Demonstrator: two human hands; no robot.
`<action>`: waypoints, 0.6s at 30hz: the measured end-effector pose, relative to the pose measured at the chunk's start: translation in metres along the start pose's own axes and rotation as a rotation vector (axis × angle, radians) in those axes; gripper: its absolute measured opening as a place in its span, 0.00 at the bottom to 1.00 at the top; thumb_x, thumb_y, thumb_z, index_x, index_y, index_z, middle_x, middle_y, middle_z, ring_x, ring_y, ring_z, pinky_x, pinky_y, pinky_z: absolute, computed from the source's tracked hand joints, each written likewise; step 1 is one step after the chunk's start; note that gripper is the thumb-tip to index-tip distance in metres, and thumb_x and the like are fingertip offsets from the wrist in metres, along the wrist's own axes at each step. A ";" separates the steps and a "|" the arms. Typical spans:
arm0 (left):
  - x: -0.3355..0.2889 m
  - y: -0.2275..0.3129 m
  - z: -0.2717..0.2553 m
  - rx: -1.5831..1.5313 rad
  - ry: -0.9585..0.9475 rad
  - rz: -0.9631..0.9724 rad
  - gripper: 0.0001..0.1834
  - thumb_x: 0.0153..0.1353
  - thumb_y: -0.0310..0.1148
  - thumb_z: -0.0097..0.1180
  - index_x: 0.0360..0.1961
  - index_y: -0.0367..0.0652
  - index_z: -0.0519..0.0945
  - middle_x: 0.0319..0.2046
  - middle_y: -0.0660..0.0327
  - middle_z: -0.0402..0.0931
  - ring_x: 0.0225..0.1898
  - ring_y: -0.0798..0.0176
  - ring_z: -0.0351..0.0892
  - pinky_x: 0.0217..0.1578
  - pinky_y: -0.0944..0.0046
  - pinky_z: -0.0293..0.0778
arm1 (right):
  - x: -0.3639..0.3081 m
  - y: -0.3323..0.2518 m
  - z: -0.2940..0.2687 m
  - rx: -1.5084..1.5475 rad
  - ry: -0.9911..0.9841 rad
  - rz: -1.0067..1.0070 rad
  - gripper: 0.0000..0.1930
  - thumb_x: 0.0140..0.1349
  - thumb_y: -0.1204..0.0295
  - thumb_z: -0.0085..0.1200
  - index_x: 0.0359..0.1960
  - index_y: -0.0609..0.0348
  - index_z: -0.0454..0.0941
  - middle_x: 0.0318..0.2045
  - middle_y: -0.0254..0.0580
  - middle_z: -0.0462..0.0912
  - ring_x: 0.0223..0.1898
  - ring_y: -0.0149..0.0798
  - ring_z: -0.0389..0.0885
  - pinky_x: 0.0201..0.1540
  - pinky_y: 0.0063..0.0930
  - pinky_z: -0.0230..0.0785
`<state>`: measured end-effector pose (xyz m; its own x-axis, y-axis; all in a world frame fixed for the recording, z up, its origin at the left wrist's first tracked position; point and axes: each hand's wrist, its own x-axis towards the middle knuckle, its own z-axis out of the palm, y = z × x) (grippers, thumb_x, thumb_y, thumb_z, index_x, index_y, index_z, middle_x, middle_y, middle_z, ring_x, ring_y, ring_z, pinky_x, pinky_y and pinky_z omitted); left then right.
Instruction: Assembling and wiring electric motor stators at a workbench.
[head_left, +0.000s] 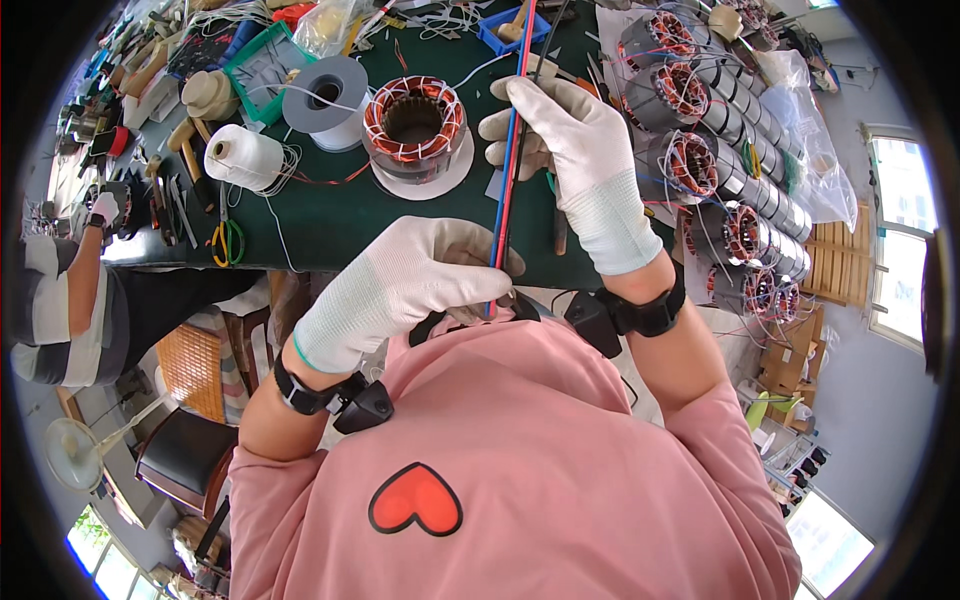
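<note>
Both my hands wear white gloves. A bundle of long red, blue and dark wires (507, 185) runs upright in front of my chest, over the near edge of the bench. My left hand (415, 275) pinches its lower end between thumb and fingers. Higher up, my right hand (560, 135) is closed around the same bundle, which continues past the top of the view. Left of the wires, a motor stator (415, 135) with copper windings laced in white cord stands on a white disc (440, 184). Neither hand touches it.
On the green bench (340, 225) lie a white thread cone (245, 157), a grey spool (325, 100), a mallet (188, 150) and yellow-green scissors (228, 240). Several more stators (690, 160) line the right side. A blue tray (510, 32) sits at the back. Another person (75, 290) works at far left.
</note>
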<state>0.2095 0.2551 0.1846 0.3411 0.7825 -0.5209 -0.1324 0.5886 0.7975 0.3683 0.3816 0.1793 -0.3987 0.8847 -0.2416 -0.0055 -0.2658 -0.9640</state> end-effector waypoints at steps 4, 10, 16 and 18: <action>-0.004 0.000 0.001 0.015 0.054 -0.043 0.18 0.60 0.33 0.64 0.47 0.30 0.83 0.36 0.56 0.84 0.32 0.69 0.81 0.36 0.70 0.77 | -0.005 -0.003 0.004 0.009 0.006 0.001 0.14 0.71 0.64 0.58 0.44 0.65 0.82 0.30 0.45 0.89 0.25 0.30 0.86 0.25 0.17 0.76; -0.006 0.000 -0.001 0.004 0.051 -0.075 0.14 0.60 0.30 0.61 0.44 0.30 0.83 0.36 0.55 0.85 0.34 0.67 0.83 0.39 0.68 0.79 | -0.008 -0.006 0.008 0.006 -0.007 -0.023 0.14 0.71 0.64 0.58 0.44 0.66 0.82 0.30 0.45 0.89 0.25 0.29 0.86 0.25 0.17 0.75; -0.007 -0.003 0.001 -0.011 0.005 -0.065 0.14 0.61 0.30 0.60 0.43 0.30 0.83 0.37 0.54 0.84 0.38 0.64 0.85 0.41 0.66 0.81 | -0.013 -0.006 0.007 -0.017 0.006 -0.053 0.15 0.70 0.64 0.60 0.44 0.66 0.82 0.30 0.45 0.89 0.24 0.26 0.85 0.24 0.15 0.74; -0.007 -0.005 0.000 0.007 0.002 -0.068 0.14 0.62 0.30 0.60 0.44 0.31 0.83 0.37 0.53 0.84 0.39 0.63 0.85 0.41 0.66 0.81 | -0.014 -0.005 0.008 -0.039 0.002 -0.069 0.15 0.68 0.64 0.61 0.43 0.67 0.82 0.30 0.44 0.89 0.23 0.25 0.84 0.23 0.14 0.72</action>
<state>0.2073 0.2464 0.1845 0.3472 0.7409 -0.5749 -0.1020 0.6392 0.7622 0.3663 0.3673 0.1888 -0.3965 0.9012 -0.1750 0.0026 -0.1895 -0.9819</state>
